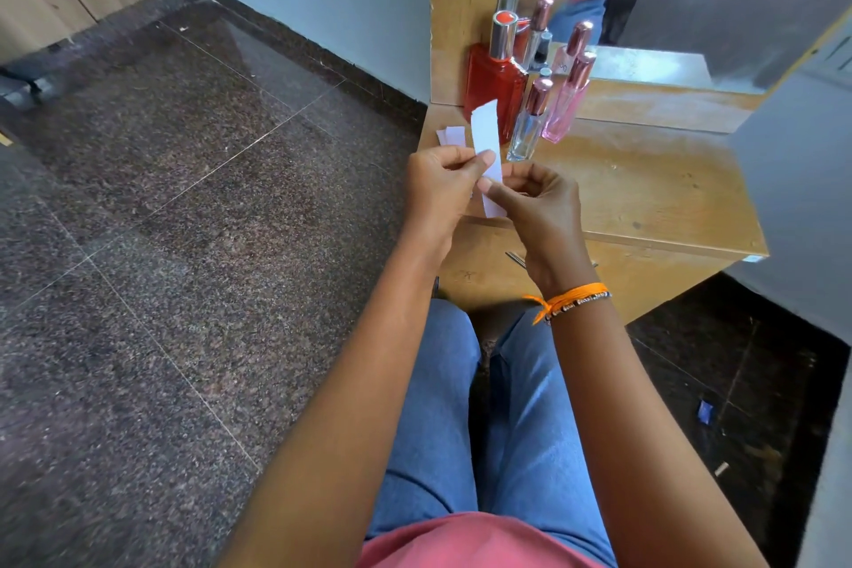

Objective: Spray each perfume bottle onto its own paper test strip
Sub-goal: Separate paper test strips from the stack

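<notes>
**A:** What are the hands doing on your feed?

**B:** I see both forearms reaching forward from the lap, meeting just over the near edge of the wooden worktop. The left hand has its thumb on the front of a white paper test strip, pinching it near the middle, wrist turned inward. The right hand grips the same strip lower down, thumb across the paper, the other fingers curled in towards the palm. An orange thread bracelet sits on that wrist.

**A:** And the strip itself?

**B:** I see it held roughly upright, tilted slightly, its top end in front of the red perfume bottle. More paper strips lie flat on the worktop just behind the left hand.

**A:** The other bottles?

**B:** A clear bottle and a pink bottle stand just right of the red one, all capped, near the mirror. Neither hand touches them.
</notes>
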